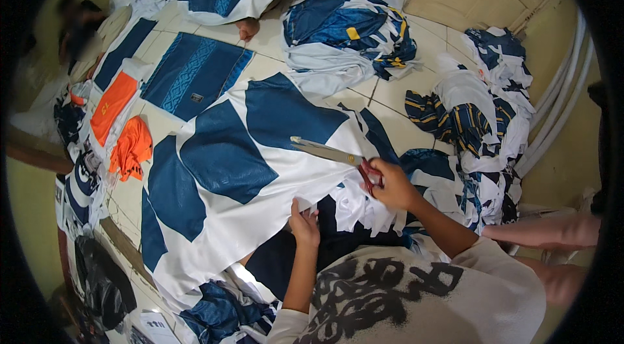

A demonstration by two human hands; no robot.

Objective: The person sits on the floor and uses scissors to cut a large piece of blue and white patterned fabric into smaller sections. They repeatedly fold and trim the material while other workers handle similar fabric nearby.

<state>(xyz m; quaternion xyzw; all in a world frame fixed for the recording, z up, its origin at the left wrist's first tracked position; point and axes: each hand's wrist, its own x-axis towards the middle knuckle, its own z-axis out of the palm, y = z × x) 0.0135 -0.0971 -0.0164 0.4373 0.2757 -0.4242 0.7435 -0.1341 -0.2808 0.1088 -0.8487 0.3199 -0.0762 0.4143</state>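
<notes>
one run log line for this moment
left hand: holding edge of blue-and-white cloth | right hand: holding red-handled scissors, blades over cloth

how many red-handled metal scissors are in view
1: red-handled metal scissors in the person's right hand, over the white-and-blue fabric; more may be hidden under cloth piles.

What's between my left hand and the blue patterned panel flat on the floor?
In the head view, a white fabric sheet with dark blue shapes lies between your left hand and that patterned panel.
</notes>
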